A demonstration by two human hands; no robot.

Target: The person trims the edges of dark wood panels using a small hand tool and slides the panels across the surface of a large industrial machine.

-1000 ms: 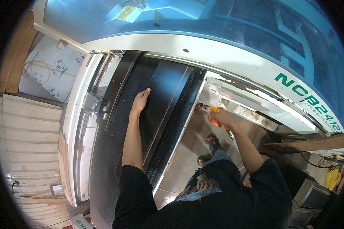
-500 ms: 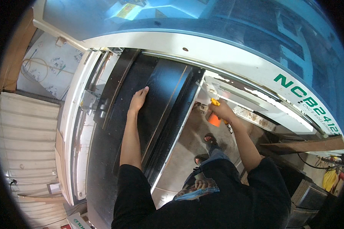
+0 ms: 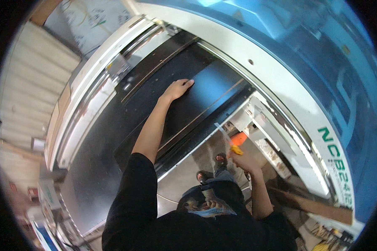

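My left hand [image 3: 179, 89] rests on the glossy black flat surface [image 3: 155, 104] of the machine, palm down, fingers stretched toward the blue hood. Thin brownish lines run lengthwise along this surface. On the right, over the gap beside the surface's edge, my right hand [image 3: 244, 162] is closed round an orange and yellow air blow gun [image 3: 236, 149]. A pale, blurred nozzle seems to reach from it toward the black edge. Some of the right fingers are hidden behind the gun.
A white machine frame with a blue see-through hood [image 3: 289, 46] arches across the far side. White rails [image 3: 276, 125] and a brown wooden board [image 3: 318, 205] stand at the right. A metal clamp block [image 3: 118, 67] sits on the left rail. My feet [image 3: 213, 165] are on the floor below.
The view has turned and tilted. My right hand has swung the air blow gun so that it points up toward the black edge. My left hand still lies on the black surface.
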